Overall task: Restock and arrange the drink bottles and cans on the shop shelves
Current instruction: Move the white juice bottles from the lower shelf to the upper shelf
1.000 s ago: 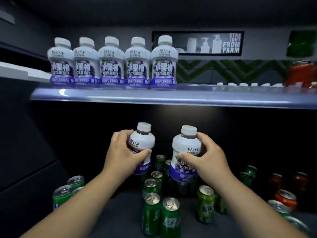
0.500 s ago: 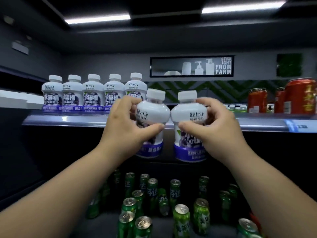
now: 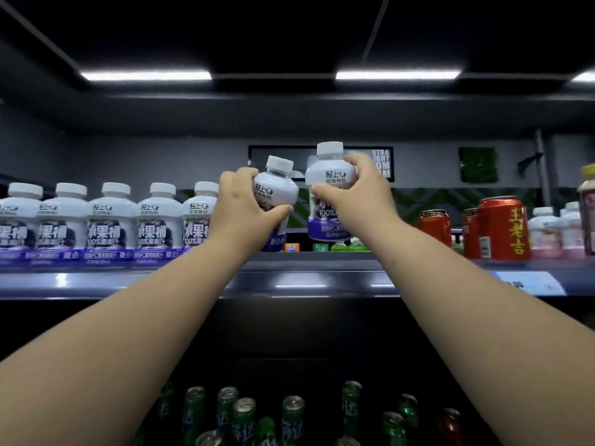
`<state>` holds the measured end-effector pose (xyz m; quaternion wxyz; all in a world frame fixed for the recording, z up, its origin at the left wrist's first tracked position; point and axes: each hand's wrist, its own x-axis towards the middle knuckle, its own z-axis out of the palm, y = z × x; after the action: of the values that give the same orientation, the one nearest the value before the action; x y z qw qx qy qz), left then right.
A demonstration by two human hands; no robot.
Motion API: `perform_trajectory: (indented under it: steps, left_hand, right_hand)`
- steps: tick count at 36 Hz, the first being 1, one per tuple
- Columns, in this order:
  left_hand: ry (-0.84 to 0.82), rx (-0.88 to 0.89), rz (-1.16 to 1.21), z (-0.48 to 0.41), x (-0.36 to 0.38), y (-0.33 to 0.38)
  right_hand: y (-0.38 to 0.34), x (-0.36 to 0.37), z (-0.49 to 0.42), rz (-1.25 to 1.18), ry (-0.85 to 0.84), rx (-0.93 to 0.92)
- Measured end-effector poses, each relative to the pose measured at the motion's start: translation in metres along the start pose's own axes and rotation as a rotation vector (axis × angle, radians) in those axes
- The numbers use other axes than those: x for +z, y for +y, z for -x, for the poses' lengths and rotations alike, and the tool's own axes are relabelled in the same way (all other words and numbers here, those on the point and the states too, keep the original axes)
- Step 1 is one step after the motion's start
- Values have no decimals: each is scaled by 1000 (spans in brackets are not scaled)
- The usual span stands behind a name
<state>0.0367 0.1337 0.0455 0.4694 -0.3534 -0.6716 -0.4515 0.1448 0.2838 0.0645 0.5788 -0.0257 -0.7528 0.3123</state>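
Note:
Both hands are raised over the upper shelf. My left hand grips a white bottle with a purple label, tilted a little to the right, its base low over the shelf. A second white bottle sits upright in the grip of my right hand, slightly higher. Just to the left, a row of several matching white bottles stands along the shelf front; my left wrist hides part of the rightmost one.
Red cans stand on the shelf to the right, with pale pink-labelled bottles beyond them. Several green cans stand on the dark lower shelf. A price tag is fixed to the shelf edge.
Both hands have lifted their bottles from the lower shelf up past the shelf edge to above the upper shelf, right of the standing row. The camera has tilted upward.

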Motion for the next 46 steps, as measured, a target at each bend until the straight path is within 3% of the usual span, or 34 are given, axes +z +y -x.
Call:
perform_trajectory:
  steps: [8, 18, 26, 35, 46]
  left_hand:
    - [-54, -135, -31, 5, 37, -28]
    - [-82, -173, -108, 7, 39, -23]
    - [-275, -124, -328, 17, 38, -23]
    - [-128, -106, -377, 29, 35, -24]
    - [-112, -113, -314, 44, 25, -27]
  right_hand:
    - [57, 34, 4, 138, -49, 122]
    - [55, 37, 5, 255, -30, 102]
    - [51, 41, 18, 660, -221, 89]
    - [49, 37, 27, 641, -183, -16]
    - [44, 34, 32, 615, -159, -12]
